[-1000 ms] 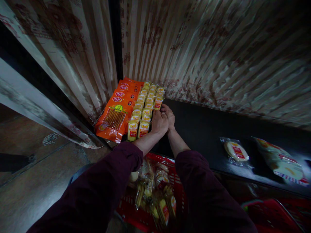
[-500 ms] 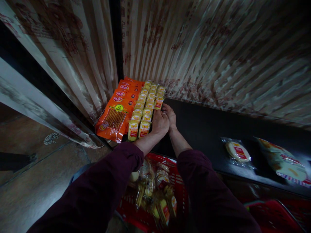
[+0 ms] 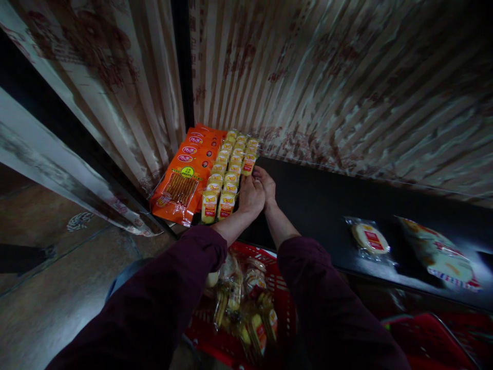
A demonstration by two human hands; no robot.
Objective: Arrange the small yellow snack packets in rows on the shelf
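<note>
Both hands meet on the black shelf (image 3: 308, 192) at the near end of the right-hand row of yellow wrapped snack cakes. My left hand (image 3: 251, 198) is closed, its fingertips against the foremost wrapped cake (image 3: 248, 163) of that row. Close beside it, my right hand (image 3: 266, 186) curls its fingers around the right side of the same cake; its fingertips are partly hidden. Two longer rows of wrapped cakes (image 3: 231, 177) stand just to the left. Left of those, orange snack bags (image 3: 181, 180) lie overlapping in the corner.
Below the shelf, a red basket (image 3: 283, 277) holds several wrapped snacks (image 3: 256, 329). A round wrapped pastry (image 3: 370, 237) and a pale snack bag (image 3: 439, 252) lie farther right on the shelf. Another red basket (image 3: 427, 339) stands at lower right. Pleated curtains (image 3: 246, 67) hang behind.
The view has shifted slightly. Both hands stay together at the near end of the right-hand row, and the front cake there shows a little lower and more fully upright.
</note>
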